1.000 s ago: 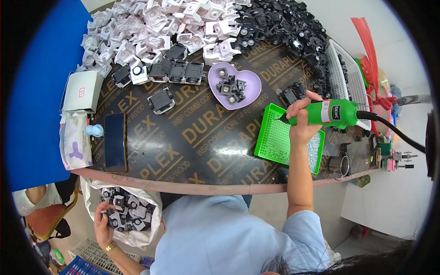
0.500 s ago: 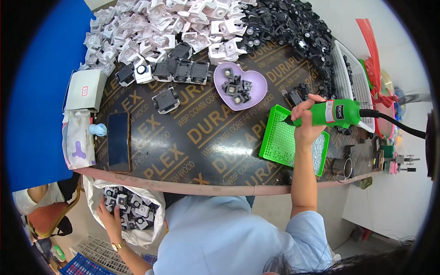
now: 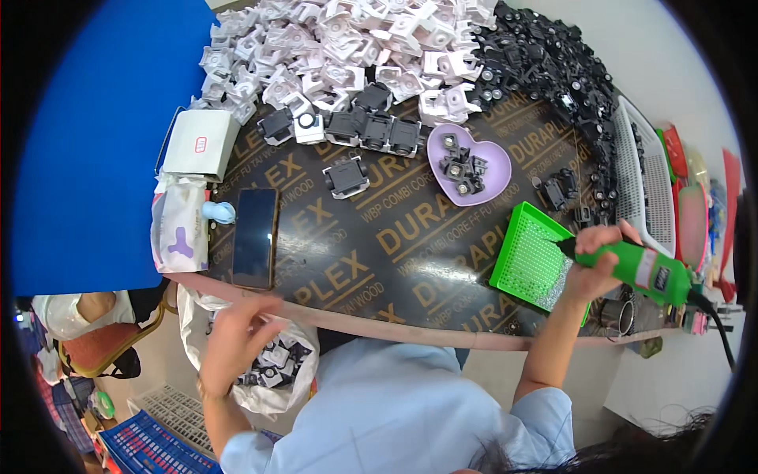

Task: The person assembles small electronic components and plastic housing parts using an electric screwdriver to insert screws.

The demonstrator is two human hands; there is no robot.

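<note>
My right hand (image 3: 594, 272) is wrapped round a green electric screwdriver (image 3: 654, 273) with a black cord. Its dark tip points left, over the green perforated tray (image 3: 504, 251), where small shiny screws (image 3: 555, 291) lie at the near right end. At the table's front edge, my left hand (image 3: 237, 338) is raised above a white sack (image 3: 296, 393) of assembled black-and-white parts (image 3: 278, 357). The fingers are bent but apart, and nothing shows between them. A black-and-white assembly (image 3: 346, 177) sits alone on the tabletop, in front of a row of similar ones (image 3: 375, 130).
A purple heart-shaped dish (image 3: 493, 162) holds small black pieces. Behind lie heaps of white brackets (image 3: 339, 47) and black parts (image 3: 545, 63). A phone (image 3: 255, 237), a wipes pack (image 3: 180, 229) and a white box (image 3: 201, 144) stand left; a white basket (image 3: 647, 182) and metal cup (image 3: 617, 316) right.
My left hand has come up out of the sack to the table edge. The right hand has lowered slightly with the screwdriver, which tilts more. The whole view has shifted.
</note>
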